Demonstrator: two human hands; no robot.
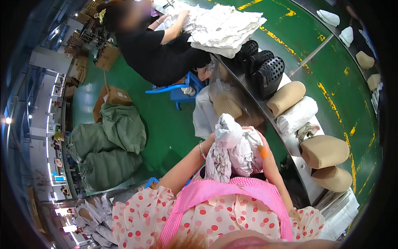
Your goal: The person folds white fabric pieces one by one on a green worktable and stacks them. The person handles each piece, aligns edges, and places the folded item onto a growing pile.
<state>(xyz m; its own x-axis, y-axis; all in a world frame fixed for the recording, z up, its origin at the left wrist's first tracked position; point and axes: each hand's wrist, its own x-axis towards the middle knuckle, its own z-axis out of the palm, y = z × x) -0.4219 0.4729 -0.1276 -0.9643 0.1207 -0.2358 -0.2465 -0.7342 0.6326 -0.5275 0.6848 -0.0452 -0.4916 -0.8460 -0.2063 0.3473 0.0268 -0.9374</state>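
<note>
While right hand (259, 135) curls partly closed around crumpled white paper bundle (242, 151), left hand (209, 142) touches its other side, fingers hidden, can't tell how closed; bundle's off left edge of metal bench (304, 174).

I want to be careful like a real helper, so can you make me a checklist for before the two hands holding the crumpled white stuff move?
1. Bare left hand on the crumpled white paper-like bundle: ok, at its left side.
2. Bare right hand on it too: ok, at its right side.
3. What's inside the bundle: cannot tell, the folds hide it.
4. Long grey metal bench free of things: not ok; black clogs with round holes and smooth tan rounded forms are on it.
5. Co-worker's bare hand away from the bundle: ok, it's at the big crumpled white stack.
</note>
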